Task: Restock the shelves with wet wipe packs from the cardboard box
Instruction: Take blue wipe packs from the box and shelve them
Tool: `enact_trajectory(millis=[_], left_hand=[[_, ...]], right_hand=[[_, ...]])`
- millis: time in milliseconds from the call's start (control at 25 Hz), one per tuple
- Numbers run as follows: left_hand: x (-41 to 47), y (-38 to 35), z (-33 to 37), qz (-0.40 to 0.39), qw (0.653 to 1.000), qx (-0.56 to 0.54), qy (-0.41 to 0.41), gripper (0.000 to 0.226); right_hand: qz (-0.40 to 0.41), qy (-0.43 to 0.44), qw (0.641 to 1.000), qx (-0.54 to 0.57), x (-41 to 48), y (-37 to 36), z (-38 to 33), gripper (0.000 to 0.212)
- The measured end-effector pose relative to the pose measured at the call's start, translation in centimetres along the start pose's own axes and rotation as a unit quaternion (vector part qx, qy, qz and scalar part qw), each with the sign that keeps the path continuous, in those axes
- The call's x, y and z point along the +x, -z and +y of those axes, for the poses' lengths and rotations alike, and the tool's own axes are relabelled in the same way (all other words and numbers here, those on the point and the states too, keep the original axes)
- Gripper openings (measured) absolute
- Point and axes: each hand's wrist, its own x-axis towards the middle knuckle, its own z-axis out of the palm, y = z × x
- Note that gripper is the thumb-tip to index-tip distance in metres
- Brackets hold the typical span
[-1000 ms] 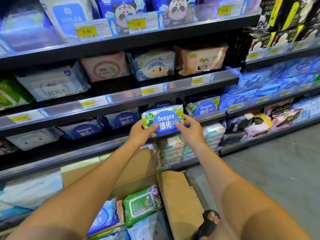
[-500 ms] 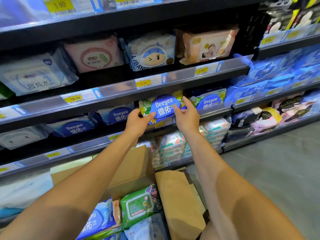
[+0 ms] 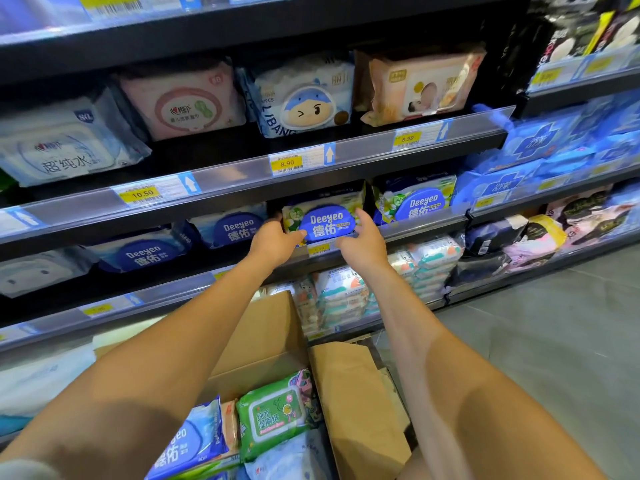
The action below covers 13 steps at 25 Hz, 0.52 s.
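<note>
A green-and-white Deeyeo wet wipe pack (image 3: 323, 220) with a blue oval label stands on the third shelf (image 3: 426, 225), in a slot between other Deeyeo packs. My left hand (image 3: 273, 241) grips its lower left corner, thumb on the front. My right hand (image 3: 363, 241) holds its right edge, index finger pointing up along the side and thumb under the label. Below my arms is the open cardboard box (image 3: 263, 341), holding a green pack (image 3: 273, 414), a blue Deeyeo pack (image 3: 187, 441) and others.
Similar Deeyeo packs (image 3: 415, 202) (image 3: 235, 228) flank the slot. The shelf above carries larger wipe packs (image 3: 301, 98) behind a price rail (image 3: 287, 162). Stacked small packs (image 3: 343, 292) fill the bottom shelf. A box flap (image 3: 356, 393) juts right; grey floor (image 3: 554, 341) lies beyond.
Both hands carried the Deeyeo pack up and forward from in front of the shelf into its slot on the third shelf. The view moved closer and tilted down.
</note>
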Motion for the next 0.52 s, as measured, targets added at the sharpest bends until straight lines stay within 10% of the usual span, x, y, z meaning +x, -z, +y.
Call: enact_trajectory(millis=[520], left_hand=[[-2.0, -1.7, -0.4, 0.062, 0.99, 0.126, -0.017, 0.042]], right_hand=[[-0.002, 0.016, 0.998, -0.065, -0.2, 0.8, 1.1, 0.072]])
